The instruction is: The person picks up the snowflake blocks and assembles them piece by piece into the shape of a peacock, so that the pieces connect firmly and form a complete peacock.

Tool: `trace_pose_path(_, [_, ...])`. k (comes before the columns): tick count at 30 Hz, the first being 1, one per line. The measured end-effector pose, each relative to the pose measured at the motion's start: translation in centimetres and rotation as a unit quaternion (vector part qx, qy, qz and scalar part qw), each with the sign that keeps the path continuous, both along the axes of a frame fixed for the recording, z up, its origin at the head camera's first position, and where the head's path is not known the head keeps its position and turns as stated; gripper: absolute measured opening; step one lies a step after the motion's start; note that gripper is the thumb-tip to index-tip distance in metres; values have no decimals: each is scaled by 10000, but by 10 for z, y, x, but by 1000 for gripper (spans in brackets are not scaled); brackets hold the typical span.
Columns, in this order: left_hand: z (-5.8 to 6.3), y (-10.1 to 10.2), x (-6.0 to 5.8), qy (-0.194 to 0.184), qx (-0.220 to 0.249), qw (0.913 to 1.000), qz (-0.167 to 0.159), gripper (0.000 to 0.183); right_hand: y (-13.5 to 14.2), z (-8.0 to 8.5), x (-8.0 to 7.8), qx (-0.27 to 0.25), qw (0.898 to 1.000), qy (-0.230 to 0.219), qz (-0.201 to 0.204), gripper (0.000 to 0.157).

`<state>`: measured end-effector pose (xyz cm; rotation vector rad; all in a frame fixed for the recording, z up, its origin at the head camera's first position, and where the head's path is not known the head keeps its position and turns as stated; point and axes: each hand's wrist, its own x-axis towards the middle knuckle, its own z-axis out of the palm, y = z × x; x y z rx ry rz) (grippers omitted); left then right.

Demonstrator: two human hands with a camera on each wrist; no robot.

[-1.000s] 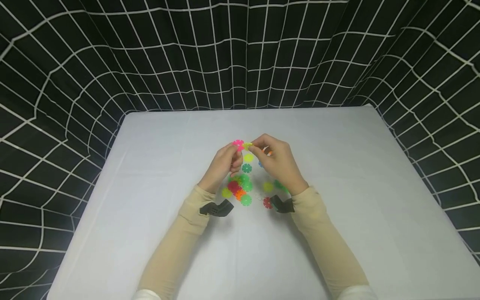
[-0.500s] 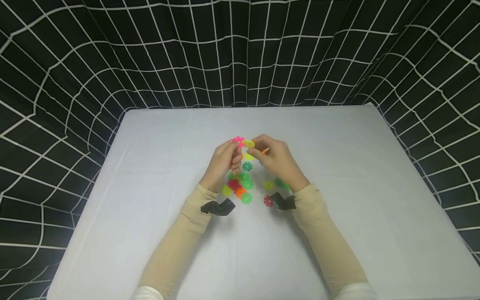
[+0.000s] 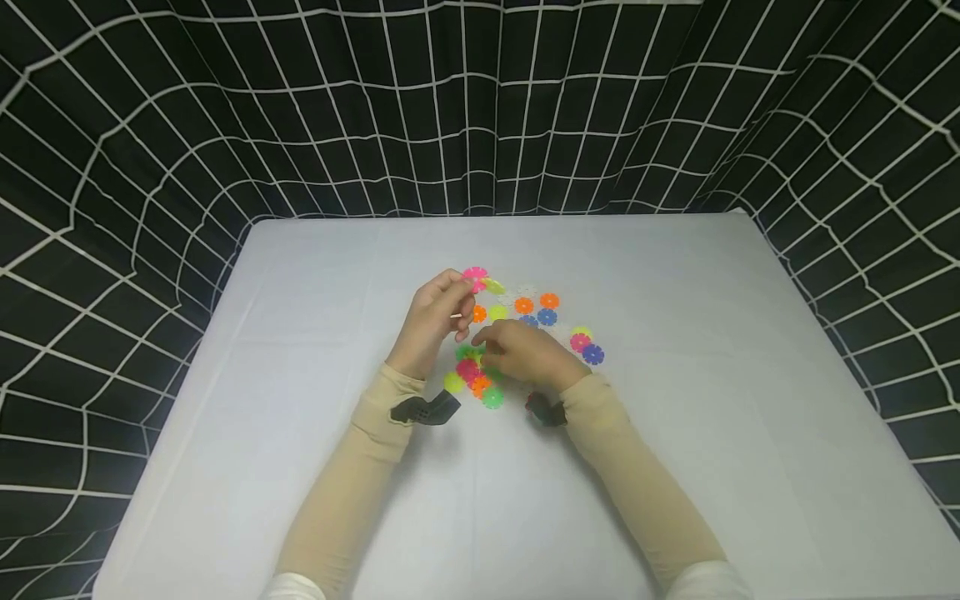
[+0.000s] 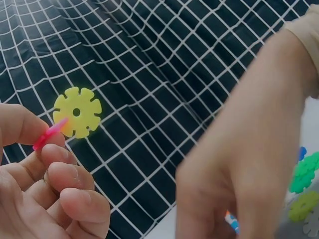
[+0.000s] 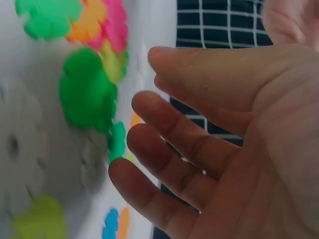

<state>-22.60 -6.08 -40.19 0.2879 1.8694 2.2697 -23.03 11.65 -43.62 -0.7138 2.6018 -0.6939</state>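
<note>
My left hand (image 3: 431, 321) pinches a pink notched plastic disc (image 4: 49, 134) between thumb and index finger. A yellow notched disc (image 4: 90, 109) is slotted into the pink one at an angle, with a round hole at its centre. My right hand (image 3: 531, 354) is over the pile of loose discs. Its fingers are loosely bent, and nothing is between thumb and fingertips in the right wrist view. Green discs (image 5: 84, 92) lie just beyond those fingertips. A red disc (image 3: 467, 369) and an orange disc (image 3: 480, 385) lie beside the green ones, partly overlapping.
Farther back on the white table (image 3: 360, 283) lie orange discs (image 3: 550, 301), a blue disc (image 3: 547, 317) and pale clear discs. To the right, a purple disc (image 3: 593, 355) overlaps a pink one. A black curtain with white grid lines (image 3: 480, 108) surrounds the table.
My right hand has let go of the yellow disc and moved down toward me, over the green discs. The left hand keeps the joined pink and yellow discs, shifted slightly left.
</note>
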Motion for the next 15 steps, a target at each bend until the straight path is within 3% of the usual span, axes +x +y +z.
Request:
trace_pose_path(6, [-1, 0, 0, -71, 71, 9999, -38, 14, -14, -11, 8, 427, 9977, 460, 245, 30])
trace_pose_path(11, [-1, 1, 0, -135, 118, 9998, -80, 14, -15, -13, 7, 343, 9964, 778, 28, 19])
trace_pose_path(15, [-1, 2, 0, -118, 142, 9998, -71, 15, -5, -3, 1, -98, 9969, 636, -448, 14])
